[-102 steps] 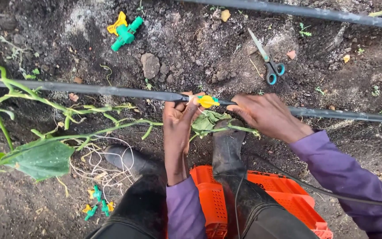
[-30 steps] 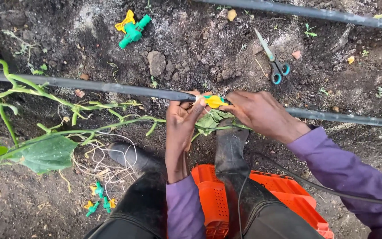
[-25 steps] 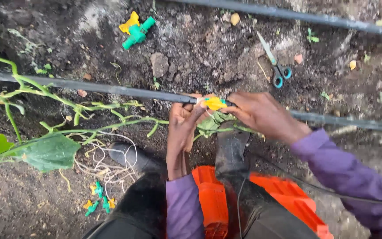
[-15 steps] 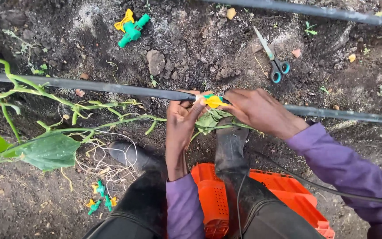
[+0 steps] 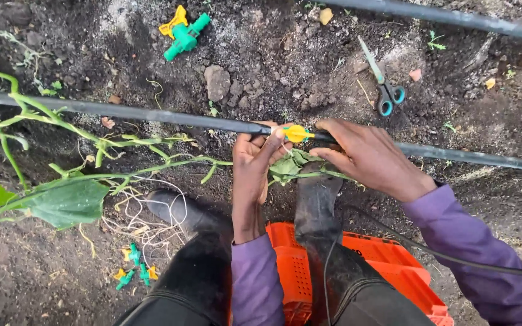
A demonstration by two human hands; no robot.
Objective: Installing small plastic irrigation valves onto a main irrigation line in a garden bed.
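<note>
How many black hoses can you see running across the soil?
2. One black hose crosses the middle, where the left hand and right hand grip it; another hose runs along the top right. Others may be hidden.

Your left hand (image 5: 255, 166) and right hand (image 5: 367, 157) cover the black pipe (image 5: 152, 115) where the yellow fitting (image 5: 296, 133) sits, so its joint is hidden. The orange crate (image 5: 394, 271) is perhaps half cut off below.

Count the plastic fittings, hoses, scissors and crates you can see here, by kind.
Loose green-and-yellow fittings: 2 (large one, small cluster)
Yellow fitting at the hands: 1
Black hoses: 2 (near, far)
Scissors: 1
Orange crate: 1
Total: 7
</note>
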